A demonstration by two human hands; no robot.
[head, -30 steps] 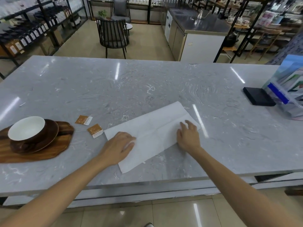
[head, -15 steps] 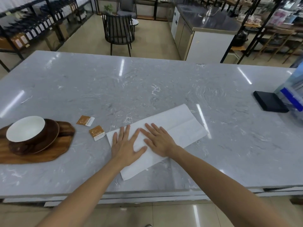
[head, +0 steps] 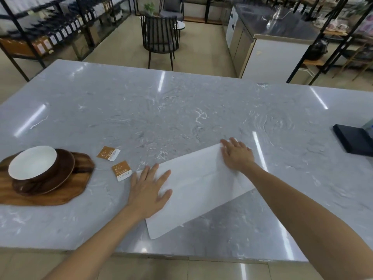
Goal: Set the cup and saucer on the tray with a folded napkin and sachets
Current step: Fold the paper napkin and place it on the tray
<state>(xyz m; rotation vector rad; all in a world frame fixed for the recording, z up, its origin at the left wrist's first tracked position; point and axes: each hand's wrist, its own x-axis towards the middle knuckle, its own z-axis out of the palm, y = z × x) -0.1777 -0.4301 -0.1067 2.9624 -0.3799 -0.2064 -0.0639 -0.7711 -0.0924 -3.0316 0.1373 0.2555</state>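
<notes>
Napkin [head: 198,183] under both flat hands

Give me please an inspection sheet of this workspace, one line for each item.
Surface: grey marble counter, glossy with light reflections.
Job's things: white cup on brown saucer on wooden tray; two orange sachets on the counter beside the tray; white napkin flat, partly folded.
Clutter: black flat box at the right edge.
Hands: left hand and right hand press flat on the napkin.
Cables: nothing seen.
Surroundings: black chair, shelves, steel counter.
</notes>
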